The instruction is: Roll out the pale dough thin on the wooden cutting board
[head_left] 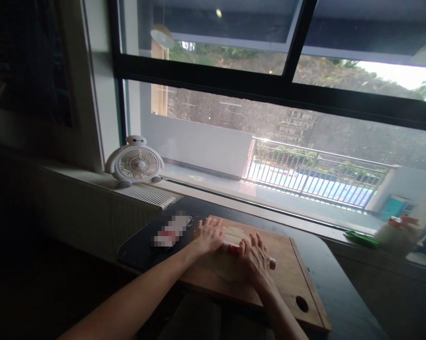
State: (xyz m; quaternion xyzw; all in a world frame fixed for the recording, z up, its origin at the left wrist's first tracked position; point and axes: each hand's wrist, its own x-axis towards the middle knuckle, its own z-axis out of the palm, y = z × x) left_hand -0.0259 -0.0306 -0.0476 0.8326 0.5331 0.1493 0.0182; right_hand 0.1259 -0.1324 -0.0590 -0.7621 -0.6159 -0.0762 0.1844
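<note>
A pale, flattened sheet of dough (224,268) lies on a wooden cutting board (287,283). Across the dough runs a rolling pin (231,248), whitish with a red marking in its middle; its right end sticks out past my right hand. My left hand (208,236) rests over the pin's left end, with its fingers stretched forward above the dough and board. Over the right part of the pin lies my right hand (256,257), palm down and fingers spread. Neither hand wraps round the pin, and both hide parts of it.
A blurred-out phone-like item (172,230) lies on the dark table (142,250), left of the board. On the radiator (149,194) stands a white character-shaped fan (137,163). A green cloth-like item (362,239) and a pale container (393,238) sit by the window at right.
</note>
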